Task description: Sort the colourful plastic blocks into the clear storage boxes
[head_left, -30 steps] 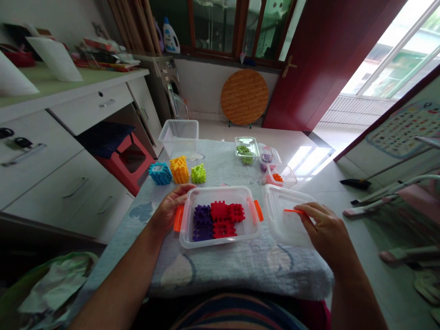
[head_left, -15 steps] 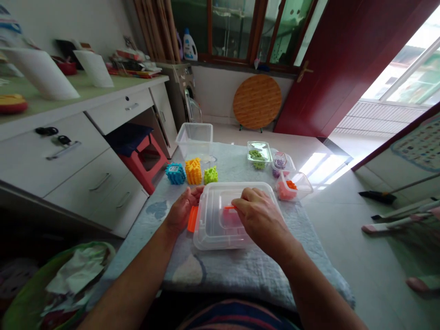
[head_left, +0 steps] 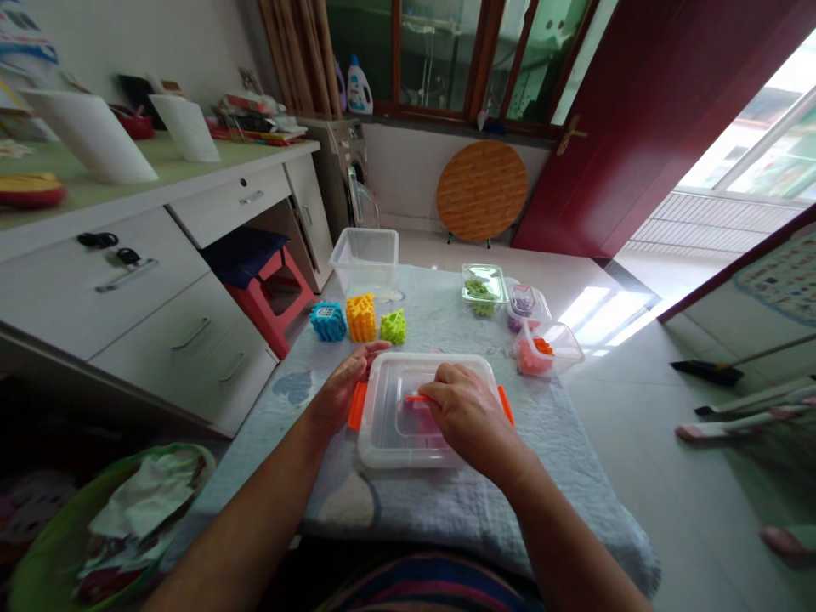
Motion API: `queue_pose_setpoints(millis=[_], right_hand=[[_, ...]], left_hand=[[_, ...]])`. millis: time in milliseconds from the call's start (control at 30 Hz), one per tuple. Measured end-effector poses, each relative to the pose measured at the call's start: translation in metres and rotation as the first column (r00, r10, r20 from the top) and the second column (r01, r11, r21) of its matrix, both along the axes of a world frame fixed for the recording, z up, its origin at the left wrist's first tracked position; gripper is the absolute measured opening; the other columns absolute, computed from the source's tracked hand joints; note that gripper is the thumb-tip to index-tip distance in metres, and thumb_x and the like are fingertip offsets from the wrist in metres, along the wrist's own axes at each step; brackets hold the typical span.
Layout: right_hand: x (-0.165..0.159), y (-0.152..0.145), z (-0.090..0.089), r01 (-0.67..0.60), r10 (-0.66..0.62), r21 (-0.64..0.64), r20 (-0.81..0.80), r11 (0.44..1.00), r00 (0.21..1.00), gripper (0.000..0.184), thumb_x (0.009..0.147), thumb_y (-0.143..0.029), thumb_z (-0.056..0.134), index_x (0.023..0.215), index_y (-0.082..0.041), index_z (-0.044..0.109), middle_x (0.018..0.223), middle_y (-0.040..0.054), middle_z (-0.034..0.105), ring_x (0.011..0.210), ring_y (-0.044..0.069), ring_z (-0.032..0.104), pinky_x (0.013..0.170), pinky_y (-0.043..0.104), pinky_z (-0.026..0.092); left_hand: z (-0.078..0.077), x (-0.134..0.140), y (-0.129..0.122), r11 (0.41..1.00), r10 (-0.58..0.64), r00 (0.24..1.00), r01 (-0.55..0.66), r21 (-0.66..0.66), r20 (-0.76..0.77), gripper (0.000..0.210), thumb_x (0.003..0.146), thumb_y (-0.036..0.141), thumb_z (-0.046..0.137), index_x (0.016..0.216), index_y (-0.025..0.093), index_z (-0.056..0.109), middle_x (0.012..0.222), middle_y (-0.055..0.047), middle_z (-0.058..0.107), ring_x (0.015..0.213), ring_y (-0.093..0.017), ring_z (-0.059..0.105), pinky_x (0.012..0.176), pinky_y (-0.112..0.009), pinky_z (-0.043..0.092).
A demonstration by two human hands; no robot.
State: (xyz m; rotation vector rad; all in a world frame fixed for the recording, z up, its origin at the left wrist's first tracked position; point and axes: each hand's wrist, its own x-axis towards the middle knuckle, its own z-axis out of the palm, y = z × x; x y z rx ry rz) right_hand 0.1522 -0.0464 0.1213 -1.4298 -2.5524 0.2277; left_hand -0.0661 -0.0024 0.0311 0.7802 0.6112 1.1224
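Note:
A clear plastic lid [head_left: 382, 425] lies over a storage box in front of me, with orange latches showing at the left [head_left: 358, 406] and right [head_left: 506, 405]. My right hand [head_left: 462, 408] is closed around the orange handle [head_left: 417, 399] in the middle of the lid. At the box's far left corner, my left hand [head_left: 348, 382] rests alongside with its fingers stretched out. Beyond the box stand a blue block cube [head_left: 328, 322], a yellow block stack [head_left: 361, 318] and a small lime-green block piece [head_left: 393, 326]. What the box holds is hidden, apart from a pinkish tint.
An open clear bin [head_left: 365, 263] stands at the table's far left. Along the right side are clear containers with green [head_left: 483, 291], purple [head_left: 524, 308] and orange pieces [head_left: 539, 348]. A red stool [head_left: 261, 289] and a green basket [head_left: 48, 544] flank the table's left.
The lid has come down and leftward in my right hand, and now sits lower over the box. The right orange latch has come into view. My left hand stays beside the box.

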Motion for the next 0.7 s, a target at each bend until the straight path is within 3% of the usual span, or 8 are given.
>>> queue_pose_setpoints(millis=[167, 300, 367, 467, 567, 633, 700], right_hand=[[-0.001, 0.002, -0.005, 0.028, -0.031, -0.042, -0.070, 0.999, 0.997, 0.024, 0.096, -0.018, 0.054, 0.083, -0.019, 0.074, 0.085, 0.0043, 0.064, 0.082, 0.016, 0.056, 0.076, 0.029, 0.039], [0.007, -0.004, 0.000, -0.030, 0.013, -0.080, -0.195, 0.996, 0.981, 0.018, 0.092, -0.018, 0.057, 0.102, -0.019, 0.073, 0.097, 0.0067, 0.065, 0.095, 0.020, 0.058, 0.088, 0.034, 0.044], [0.019, -0.009, 0.003, -0.047, 0.025, -0.061, -0.327, 0.997, 0.945, 0.026, 0.090, -0.020, 0.059, 0.115, -0.020, 0.067, 0.108, 0.0078, 0.064, 0.104, 0.021, 0.057, 0.095, 0.038, 0.045], [0.044, -0.016, -0.004, 0.122, -0.093, 0.021, -0.518, 0.992, 0.850, 0.041, 0.089, -0.027, 0.060, 0.129, -0.022, 0.057, 0.125, 0.0106, 0.057, 0.120, 0.025, 0.052, 0.104, 0.045, 0.043], [0.071, -0.025, -0.033, 0.442, -0.335, 0.009, -0.639, 0.897, 0.693, 0.062, 0.086, -0.041, 0.063, 0.142, -0.023, 0.045, 0.140, 0.0148, 0.048, 0.133, 0.032, 0.043, 0.108, 0.055, 0.039], [0.081, -0.033, -0.057, 0.493, -0.457, -0.162, -0.683, 0.855, 0.570, 0.079, 0.083, -0.051, 0.064, 0.150, -0.022, 0.032, 0.147, 0.0175, 0.044, 0.135, 0.034, 0.043, 0.108, 0.057, 0.040], [0.083, -0.043, -0.076, 0.389, -0.543, -0.390, -0.704, 0.834, 0.458, 0.081, 0.089, -0.056, 0.056, 0.154, -0.023, 0.023, 0.148, 0.0187, 0.046, 0.134, 0.033, 0.048, 0.104, 0.054, 0.045]], left_hand=[[-0.001, 0.001, 0.001, 0.998, -0.049, 0.999, 0.048, -0.047, -0.008, 0.046, 0.068, 0.033, 0.082, 0.110, 0.020, 0.068, 0.094, -0.006, 0.074, 0.072, -0.019, 0.069, 0.066, -0.028, 0.055], [0.000, 0.001, 0.002, 0.998, -0.034, 0.999, 0.032, -0.047, -0.040, 0.042, 0.070, 0.032, 0.080, 0.109, 0.019, 0.068, 0.093, -0.006, 0.075, 0.070, -0.019, 0.070, 0.066, -0.027, 0.055], [0.005, 0.000, 0.002, 0.998, -0.048, 0.994, 0.044, -0.048, -0.094, 0.044, 0.071, 0.033, 0.079, 0.110, 0.019, 0.068, 0.096, -0.007, 0.075, 0.073, -0.020, 0.070, 0.067, -0.028, 0.055], [0.014, -0.005, -0.004, 0.999, 0.014, 0.967, -0.027, -0.046, -0.253, 0.048, 0.074, 0.037, 0.078, 0.117, 0.018, 0.066, 0.105, -0.008, 0.073, 0.084, -0.021, 0.071, 0.072, -0.027, 0.054], [0.017, -0.012, -0.021, 0.962, 0.218, 0.892, -0.264, -0.066, -0.397, 0.051, 0.078, 0.040, 0.078, 0.123, 0.020, 0.063, 0.114, -0.007, 0.071, 0.101, -0.020, 0.068, 0.080, -0.023, 0.052], [0.015, -0.015, -0.037, 0.908, 0.311, 0.857, -0.395, -0.138, -0.411, 0.047, 0.079, 0.039, 0.077, 0.121, 0.023, 0.064, 0.116, -0.005, 0.071, 0.108, -0.019, 0.065, 0.083, -0.022, 0.052], [0.012, -0.014, -0.055, 0.880, 0.331, 0.872, -0.423, -0.217, -0.360, 0.038, 0.080, 0.036, 0.075, 0.115, 0.023, 0.066, 0.111, -0.005, 0.072, 0.109, -0.019, 0.066, 0.085, -0.025, 0.054]])
